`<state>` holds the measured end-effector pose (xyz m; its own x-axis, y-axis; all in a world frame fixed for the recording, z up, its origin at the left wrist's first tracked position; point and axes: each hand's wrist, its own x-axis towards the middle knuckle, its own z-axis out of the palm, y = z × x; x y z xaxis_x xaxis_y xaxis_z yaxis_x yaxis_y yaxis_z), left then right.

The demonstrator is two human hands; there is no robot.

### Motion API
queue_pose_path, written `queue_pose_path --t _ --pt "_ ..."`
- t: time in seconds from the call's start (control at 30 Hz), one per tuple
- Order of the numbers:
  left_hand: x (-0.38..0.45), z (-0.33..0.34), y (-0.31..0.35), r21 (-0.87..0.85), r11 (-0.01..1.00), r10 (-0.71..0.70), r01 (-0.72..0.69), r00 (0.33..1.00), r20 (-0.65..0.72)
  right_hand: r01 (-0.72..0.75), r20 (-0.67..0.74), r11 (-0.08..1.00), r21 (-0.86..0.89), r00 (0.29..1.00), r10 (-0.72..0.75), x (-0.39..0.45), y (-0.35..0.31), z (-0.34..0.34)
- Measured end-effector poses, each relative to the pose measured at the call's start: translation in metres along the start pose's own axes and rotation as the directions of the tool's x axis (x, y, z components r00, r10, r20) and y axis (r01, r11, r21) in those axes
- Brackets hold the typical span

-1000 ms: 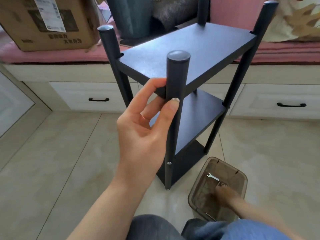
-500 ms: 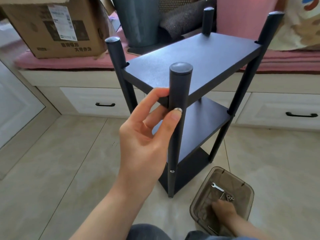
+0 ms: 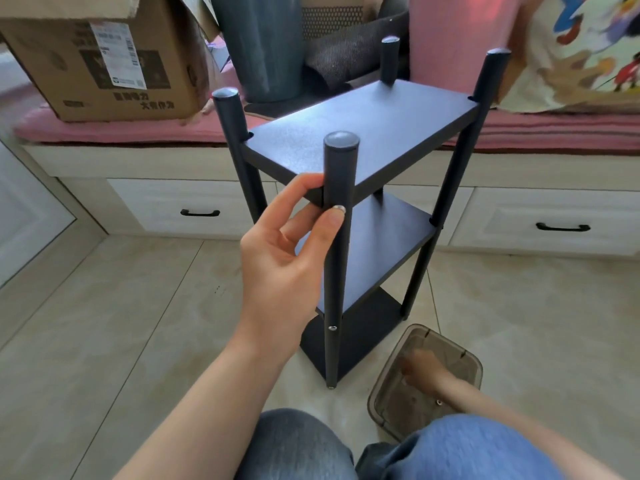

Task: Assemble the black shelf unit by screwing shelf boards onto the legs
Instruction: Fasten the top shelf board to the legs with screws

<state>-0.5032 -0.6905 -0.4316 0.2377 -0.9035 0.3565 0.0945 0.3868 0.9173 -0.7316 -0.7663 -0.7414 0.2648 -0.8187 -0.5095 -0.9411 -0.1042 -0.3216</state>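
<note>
Soft daylight is falling evenly, glaring faintly on the glossy beige floor tiles [image 3: 121, 323]. Wide-angle distortion is bending the edges. The right hand [image 3: 420, 370] is blurring inside the smoky translucent plastic bin [image 3: 467, 362].

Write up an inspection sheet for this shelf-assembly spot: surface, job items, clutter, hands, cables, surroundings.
Surface: beige tiled floor; the unit stands on it.
Job's things: black three-board shelf unit upright, four round black legs; near front leg shows a screw head low down. Smoky translucent plastic parts box on the floor beside the unit's base; contents blurred.
Clutter: brown cardboard box with shipping label, dark grey cylindrical bin and printed cushion on the pink bench pad.
Hands: left hand pinches the near front leg just below the top board; right hand reaches into the parts box, grip blurred.
Cables: nothing seen.
Surroundings: white bench drawers with black handles.
</note>
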Motion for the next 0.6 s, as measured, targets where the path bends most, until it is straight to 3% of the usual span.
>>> queue_pose_path --t 0.13,0.23,0.43,0.53,0.6 --pt "-0.001 -0.014 0.005 -0.014 0.999 -0.049 0.049 0.999 -0.015 0.131 -0.185 0.928 0.348 0.980 -0.069 -0.052 -0.044 -0.071" --pt "-0.005 -0.028 0.012 -0.002 0.998 -0.067 0.067 0.998 -0.020 0.299 -0.296 0.726 0.619 0.945 -0.136 -0.111 -0.086 -0.129" --pt "-0.007 -0.066 0.025 0.003 0.993 -0.120 0.120 0.993 0.005 0.294 -0.245 0.237 0.926 0.945 -0.215 -0.204 -0.172 -0.204" --pt "-0.009 -0.086 0.033 0.012 0.989 -0.145 0.145 0.989 -0.003 0.241 -0.189 0.132 0.961 0.928 -0.321 -0.222 -0.206 -0.215" --pt "-0.010 -0.098 0.038 0.012 0.985 -0.170 0.170 0.985 -0.010 0.216 -0.160 0.128 0.968 0.923 -0.351 -0.223 -0.225 -0.214"
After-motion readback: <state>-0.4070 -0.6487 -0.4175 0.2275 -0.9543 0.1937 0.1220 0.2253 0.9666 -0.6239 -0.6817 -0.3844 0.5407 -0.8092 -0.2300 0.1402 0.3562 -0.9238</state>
